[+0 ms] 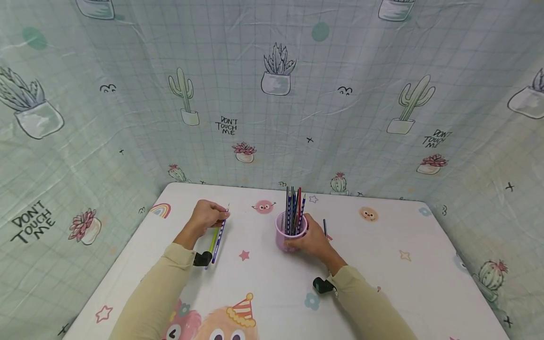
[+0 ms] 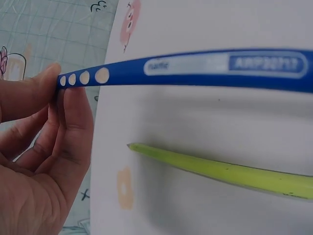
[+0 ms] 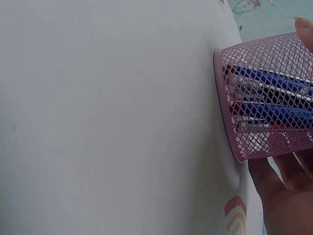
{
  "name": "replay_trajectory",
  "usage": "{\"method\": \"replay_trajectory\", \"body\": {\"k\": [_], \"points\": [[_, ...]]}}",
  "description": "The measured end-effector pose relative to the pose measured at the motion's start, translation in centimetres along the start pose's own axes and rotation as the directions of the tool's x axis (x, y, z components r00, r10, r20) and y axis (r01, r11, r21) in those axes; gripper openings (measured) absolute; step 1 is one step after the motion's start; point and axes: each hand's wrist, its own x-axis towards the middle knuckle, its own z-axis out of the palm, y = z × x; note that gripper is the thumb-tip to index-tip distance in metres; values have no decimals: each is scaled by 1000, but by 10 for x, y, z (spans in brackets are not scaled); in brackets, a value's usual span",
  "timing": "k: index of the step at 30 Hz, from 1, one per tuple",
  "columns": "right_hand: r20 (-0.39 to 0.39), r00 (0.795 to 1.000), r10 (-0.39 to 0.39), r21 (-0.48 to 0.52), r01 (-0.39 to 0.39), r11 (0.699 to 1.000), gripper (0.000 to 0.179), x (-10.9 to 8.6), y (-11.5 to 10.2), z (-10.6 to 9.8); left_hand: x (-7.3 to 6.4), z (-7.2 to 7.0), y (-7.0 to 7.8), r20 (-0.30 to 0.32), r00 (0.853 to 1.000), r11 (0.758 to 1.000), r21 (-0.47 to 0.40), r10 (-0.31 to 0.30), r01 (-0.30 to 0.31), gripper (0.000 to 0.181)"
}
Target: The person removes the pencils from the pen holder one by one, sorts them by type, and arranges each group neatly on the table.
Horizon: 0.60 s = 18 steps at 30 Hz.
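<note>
Your left hand [image 1: 208, 215], seen from the head, pinches a blue pencil [image 1: 219, 240] near its pointed end, with the tip up and away from you and the shaft slanting back toward your sleeve. A lime-green pencil [image 1: 213, 240] lies just beside it on the white table [image 1: 276, 288], partly hidden by your wrist. Your right hand [image 1: 313, 240] is clamped round a pink mesh cup [image 1: 282, 240], which is upright, well to the right of the blue pencil. A bunch of pencils [image 1: 293, 212] stands in it, mostly dark and blue with one red, their upper parts above the rim. Just right of your right hand, a thin dark stick [image 1: 325, 226] shows on the table. Behind it all hangs a pale backdrop [image 1: 314, 118] printed with potted plants.

From your left wrist, your thumb and fingers close together on the dotted end of the blue pencil; its name label faces you, though the print is blurred. The lime-green pencil is apart from it, its sharpened point turned toward your palm.

From your right wrist, the mesh cup appears sideways, with your fingers on one side and your thumb on the other. Blue and red shafts show through the mesh.
</note>
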Motion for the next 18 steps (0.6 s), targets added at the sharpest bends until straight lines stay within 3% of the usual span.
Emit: {"method": "replay_trajectory", "body": {"k": [18], "points": [[6,1000,13,7,-13,1000,89,0,-2,0,9,0,-15,-39,999,999,-42,-34,32,20]]}}
